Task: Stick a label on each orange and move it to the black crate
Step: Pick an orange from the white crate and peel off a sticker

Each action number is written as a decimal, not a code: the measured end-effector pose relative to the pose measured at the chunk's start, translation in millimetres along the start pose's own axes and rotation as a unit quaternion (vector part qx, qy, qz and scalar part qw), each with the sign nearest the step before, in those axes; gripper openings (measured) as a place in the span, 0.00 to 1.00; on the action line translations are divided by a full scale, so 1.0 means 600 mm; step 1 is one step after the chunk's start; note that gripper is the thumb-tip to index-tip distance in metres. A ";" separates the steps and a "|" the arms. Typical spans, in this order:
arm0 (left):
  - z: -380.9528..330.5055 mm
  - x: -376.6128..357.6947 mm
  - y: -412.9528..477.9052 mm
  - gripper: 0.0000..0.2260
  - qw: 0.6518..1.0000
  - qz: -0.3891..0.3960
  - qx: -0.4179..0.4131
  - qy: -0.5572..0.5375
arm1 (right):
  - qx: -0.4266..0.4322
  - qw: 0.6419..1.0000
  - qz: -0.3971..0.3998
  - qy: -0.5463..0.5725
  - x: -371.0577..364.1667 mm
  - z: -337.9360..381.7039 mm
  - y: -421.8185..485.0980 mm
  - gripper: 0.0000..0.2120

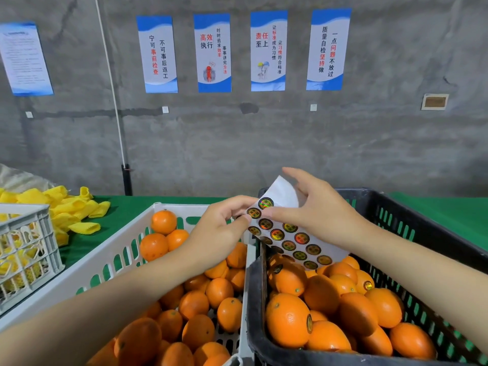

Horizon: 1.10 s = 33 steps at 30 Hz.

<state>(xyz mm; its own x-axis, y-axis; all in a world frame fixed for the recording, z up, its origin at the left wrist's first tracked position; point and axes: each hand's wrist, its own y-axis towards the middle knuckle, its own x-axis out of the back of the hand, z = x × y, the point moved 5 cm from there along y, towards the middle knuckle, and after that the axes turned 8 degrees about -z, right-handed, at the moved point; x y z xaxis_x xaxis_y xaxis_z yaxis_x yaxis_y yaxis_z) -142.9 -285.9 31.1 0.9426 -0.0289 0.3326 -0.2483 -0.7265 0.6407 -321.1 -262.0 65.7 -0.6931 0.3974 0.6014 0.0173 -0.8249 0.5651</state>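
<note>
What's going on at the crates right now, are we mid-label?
A person is getting the next label ready. The right hand holds the label sheet over the black crate, and the left hand pinches a label at the sheet's left edge, apparently peeling it. Neither hand holds fruit. The white crate holds a pile of oranges; the black crate already holds labelled oranges.
</note>
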 end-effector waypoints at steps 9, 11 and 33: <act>0.011 0.010 0.003 0.10 0.986 -0.066 -0.049 0.146 | -0.103 0.955 0.117 0.252 -0.020 -0.004 -0.007 0.11; 0.000 0.023 0.003 0.13 0.959 -0.137 -0.093 0.232 | -0.097 0.965 0.090 0.226 -0.018 -0.007 -0.004 0.11; -0.008 0.000 -0.001 0.07 0.990 -0.006 -0.075 0.117 | -0.039 0.985 0.089 0.139 -0.025 -0.002 -0.008 0.08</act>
<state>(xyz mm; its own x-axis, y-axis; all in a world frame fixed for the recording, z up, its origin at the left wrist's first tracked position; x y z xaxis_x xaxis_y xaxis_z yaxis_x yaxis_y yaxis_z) -144.0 -282.6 33.9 0.8723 0.1526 0.4646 -0.2843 -0.6148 0.7357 -311.6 -264.3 53.1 -0.8553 0.1271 0.5023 0.1078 -0.9046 0.4124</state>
